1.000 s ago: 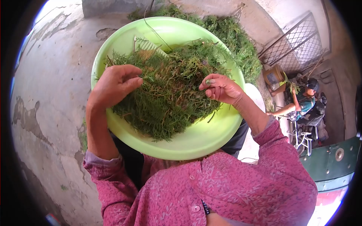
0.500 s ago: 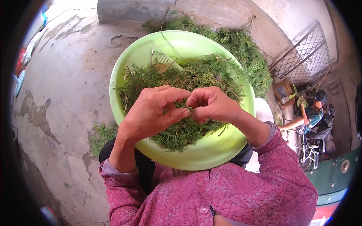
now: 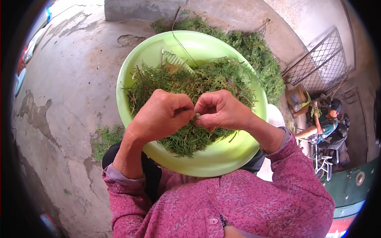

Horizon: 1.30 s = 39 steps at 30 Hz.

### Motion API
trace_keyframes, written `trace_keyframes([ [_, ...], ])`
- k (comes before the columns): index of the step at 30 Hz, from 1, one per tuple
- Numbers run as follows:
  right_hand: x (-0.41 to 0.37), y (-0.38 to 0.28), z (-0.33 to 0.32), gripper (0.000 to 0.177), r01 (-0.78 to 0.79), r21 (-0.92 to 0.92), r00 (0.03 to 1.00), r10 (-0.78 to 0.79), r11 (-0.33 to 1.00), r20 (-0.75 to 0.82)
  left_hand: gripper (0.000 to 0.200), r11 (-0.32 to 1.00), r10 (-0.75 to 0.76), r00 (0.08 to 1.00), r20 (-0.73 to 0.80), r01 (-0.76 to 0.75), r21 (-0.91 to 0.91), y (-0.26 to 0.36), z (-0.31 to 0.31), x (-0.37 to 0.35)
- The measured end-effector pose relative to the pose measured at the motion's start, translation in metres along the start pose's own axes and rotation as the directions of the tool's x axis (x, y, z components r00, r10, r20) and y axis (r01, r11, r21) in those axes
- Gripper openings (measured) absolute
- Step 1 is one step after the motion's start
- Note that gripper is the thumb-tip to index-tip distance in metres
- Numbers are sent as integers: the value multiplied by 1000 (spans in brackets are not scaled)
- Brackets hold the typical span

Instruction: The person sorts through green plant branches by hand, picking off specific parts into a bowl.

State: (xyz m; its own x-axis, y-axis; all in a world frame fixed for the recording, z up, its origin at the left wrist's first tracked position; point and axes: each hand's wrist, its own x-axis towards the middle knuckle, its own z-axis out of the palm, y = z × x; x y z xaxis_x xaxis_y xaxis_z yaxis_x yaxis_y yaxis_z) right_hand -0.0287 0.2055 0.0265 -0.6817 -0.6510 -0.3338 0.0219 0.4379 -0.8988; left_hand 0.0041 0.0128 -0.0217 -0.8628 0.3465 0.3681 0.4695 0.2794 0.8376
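My left hand [image 3: 160, 115] and my right hand [image 3: 224, 111] meet fingertip to fingertip over a wide light-green basin [image 3: 210, 163]. A small round green piece [image 3: 197, 115] shows between the fingertips, pinched by my right thumb and fingers. My left thumb and index finger are closed right beside it; what lies between them is hidden. Feathery green conifer sprigs [image 3: 186, 141] with brown stems fill much of the basin. A ribbed green strip [image 3: 176, 60] and a thin dark stem [image 3: 183, 47] lie toward its far side.
More cut greenery [image 3: 262, 59] is heaped behind the basin against the wall, and a small clump [image 3: 107, 141] lies on the concrete floor at left. At right, another person [image 3: 327, 121] sits holding a sprig, near a bucket [image 3: 297, 97] and a metal lattice [image 3: 321, 59].
My left fingers have drawn in, closing the gap between thumb and index finger, and the small green piece has shifted slightly left. The view has tilted a little.
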Motion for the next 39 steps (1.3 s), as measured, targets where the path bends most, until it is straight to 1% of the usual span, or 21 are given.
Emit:
trace_keyframes([
  [5,-2,0,2,13,86,-31,994,-87,996,-60,8,997,-66,996,53,67,-25,1,-5,0],
  [8,-1,-1,4,12,175,-156,980,-187,972,-66,10,997,-40,995,88,45,-59,2,-6,-1],
  [10,-4,-5,5,13,113,-12,994,-113,994,7,10,997,-11,995,101,19,-74,2,-7,-2],
  [11,-4,-5,2,13,112,-12,994,-112,994,8,9,998,13,995,95,-6,-69,1,-8,-3],
  [13,-5,-3,-10,13,21,184,978,-58,983,198,8,997,38,995,92,-32,-66,-1,-9,-4],
  [14,-6,1,-16,13,18,183,979,-55,983,197,8,999,9,997,73,-11,34,-3,-9,-4],
  [15,-6,8,-22,13,9,395,979,-89,919,183,9,991,-18,999,51,11,132,-5,-10,-4],
  [16,-7,13,-28,14,2,587,980,-118,810,161,9,992,-16,999,52,9,126,-7,-9,-4],
  [18,-6,19,-42,14,-14,630,989,-83,776,124,13,937,-51,997,62,27,348,-11,-9,-5],
  [21,-5,30,-57,13,-25,679,1000,9,734,27,20,906,-143,981,134,75,418,-15,-8,-5],
  [23,0,52,-70,12,-122,366,990,137,922,-17,23,909,-140,981,137,72,410,-19,-7,-5],
  [25,5,78,-78,19,-149,345,988,149,927,26,26,911,-137,982,130,74,405,-20,-7,-4],
  [26,7,90,-83,19,-172,79,983,176,982,-46,27,915,-149,978,145,81,395,-19,-8,-3],
  [27,9,105,-89,19,-202,-190,976,181,961,-120,28,918,-162,974,160,89,386,-19,-9,-3],
  [28,13,119,-90,21,-86,-480,982,-7,873,-190,28,918,-165,973,159,93,384,-22,-8,-4],
  [29,14,129,-94,21,-87,-479,982,-6,874,-189,28,918,-122,983,139,58,393,-28,-6,-4],
  [31,15,130,-93,22,-121,-867,962,-157,483,-222,29,915,-78,990,121,23,404,-31,-6,-5],
  [35,18,126,-73,24,-156,-916,970,-116,370,-212,29,913,-108,983,145,40,407,-31,-6,-4],
  [37,19,128,-70,28,-178,-947,951,-199,269,-235,29,912,-113,983,145,45,408,-32,-6,-4],
  [38,19,127,-73,28,-176,-947,952,-199,270,-234,29,914,-107,984,142,42,403,-33,-6,-4],
  [39,18,124,-79,26,-162,-834,967,-83,528,-240,29,916,-101,985,138,38,400,-34,-6,-4],
])
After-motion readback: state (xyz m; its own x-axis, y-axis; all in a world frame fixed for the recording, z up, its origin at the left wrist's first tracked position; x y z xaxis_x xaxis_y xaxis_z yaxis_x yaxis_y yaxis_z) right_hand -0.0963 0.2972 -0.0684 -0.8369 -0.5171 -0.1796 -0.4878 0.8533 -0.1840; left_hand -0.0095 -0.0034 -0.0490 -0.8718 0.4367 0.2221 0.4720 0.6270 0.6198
